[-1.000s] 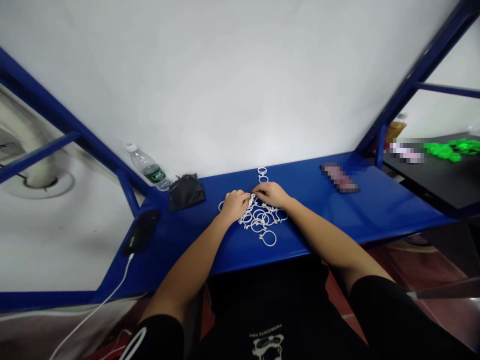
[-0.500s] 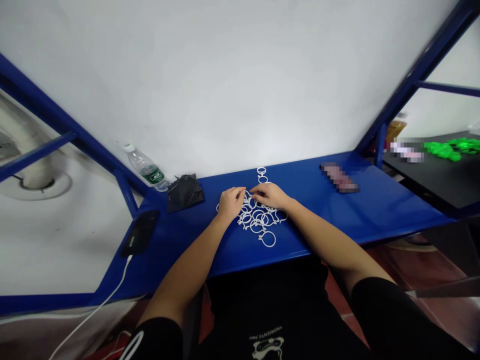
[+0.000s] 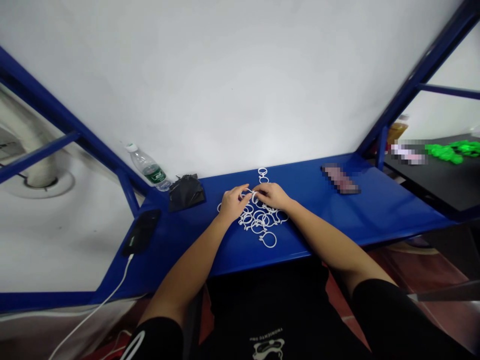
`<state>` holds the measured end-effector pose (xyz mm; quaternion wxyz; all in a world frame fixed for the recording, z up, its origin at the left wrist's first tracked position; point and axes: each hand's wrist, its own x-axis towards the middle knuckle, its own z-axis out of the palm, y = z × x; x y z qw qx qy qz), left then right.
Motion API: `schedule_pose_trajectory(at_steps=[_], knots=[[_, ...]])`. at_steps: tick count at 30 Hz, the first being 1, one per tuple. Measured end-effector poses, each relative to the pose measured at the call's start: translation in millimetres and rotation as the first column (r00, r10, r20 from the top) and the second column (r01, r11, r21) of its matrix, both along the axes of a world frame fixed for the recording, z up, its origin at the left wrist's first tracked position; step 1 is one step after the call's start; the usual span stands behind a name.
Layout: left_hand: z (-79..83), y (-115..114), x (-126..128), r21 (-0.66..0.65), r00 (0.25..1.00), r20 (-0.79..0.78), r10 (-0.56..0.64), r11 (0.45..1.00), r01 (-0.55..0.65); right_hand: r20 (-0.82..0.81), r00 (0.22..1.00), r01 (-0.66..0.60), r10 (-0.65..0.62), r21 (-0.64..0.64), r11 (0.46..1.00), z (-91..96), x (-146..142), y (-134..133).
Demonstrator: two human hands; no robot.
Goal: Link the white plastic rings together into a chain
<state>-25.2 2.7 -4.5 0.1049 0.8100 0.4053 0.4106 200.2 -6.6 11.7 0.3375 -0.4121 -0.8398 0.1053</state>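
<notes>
White plastic curtain rings (image 3: pixel 257 223), each with a small eyelet, lie in a loose pile on the blue table (image 3: pixel 330 215). Over the pile's far left side, my left hand (image 3: pixel 231 204) pinches a curtain ring (image 3: pixel 245 190) between thumb and fingers. My right hand (image 3: pixel 276 196) has its fingers closed on a ring (image 3: pixel 254 199) right beside it; the fingertips nearly meet. Whether these two rings are linked I cannot tell. Beyond my hands a pair of rings (image 3: pixel 263 174) lies near the wall. One ring (image 3: pixel 269 247) lies apart at the pile's near side.
At the left stand a water bottle (image 3: pixel 153 172) and a crumpled black plastic bag (image 3: pixel 186 192). A black phone (image 3: pixel 141 232) with a white cable (image 3: pixel 116 292) lies by the left edge. A blurred pinkish object (image 3: pixel 340 179) is at the right. Blue frame bars (image 3: pixel 381 146) flank the table.
My hands have drawn slightly closer together. The ring between them has been raised and shows more clearly at my fingertips. The view has shifted slightly.
</notes>
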Motion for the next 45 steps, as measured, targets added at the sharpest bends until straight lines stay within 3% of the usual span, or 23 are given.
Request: schedule_pose_trajectory(at_steps=[7, 13, 24, 28, 31, 34, 36, 40, 45], knots=[[-1.4, -3, 2, 0.065, 0.995, -0.070, -0.078, 0.994, 0.082, -0.005, 1.000, -0.004, 0.004, 0.003, 1.000, -0.8, 1, 1], [-5.1, 1, 1, 0.036, 0.991, -0.080, -0.106, 0.993, 0.109, 0.002, 1.000, -0.008, 0.008, -0.010, 1.000, 0.5, 2, 0], [3.6, -2, 1, -0.006, 0.980, -0.118, -0.158, 0.987, 0.158, -0.038, 0.999, -0.036, 0.035, -0.028, 0.999, 5.8, 3, 0], [-0.1, -2, 0, -0.019, 0.983, -0.165, -0.082, 0.997, 0.080, 0.007, 1.000, 0.026, -0.026, -0.022, 0.999, 5.7, 3, 0], [-2.7, -1, -1, -0.029, 0.985, -0.172, 0.018, 0.999, -0.023, -0.011, 0.985, 0.173, -0.173, -0.026, 0.985, 1.2, 8, 6], [-5.0, 2, -2, -0.040, 0.979, -0.190, 0.070, 0.996, -0.079, -0.067, 0.916, 0.391, -0.395, -0.062, 0.918, -5.3, 18, 15], [-6.4, 3, -3, -0.053, 0.970, -0.228, 0.085, 0.994, -0.100, -0.110, 0.877, 0.460, -0.468, -0.090, 0.884, -8.4, 25, 21], [-6.1, 1, -2, -0.074, 0.949, -0.306, 0.070, 0.993, -0.097, -0.200, 0.858, 0.460, -0.473, -0.110, 0.881, -9.1, 31, 23], [-3.2, -2, 0, -0.075, 0.944, -0.325, 0.060, 0.993, -0.089, -0.216, 0.895, 0.368, -0.391, -0.138, 0.919, -8.0, 25, 18]])
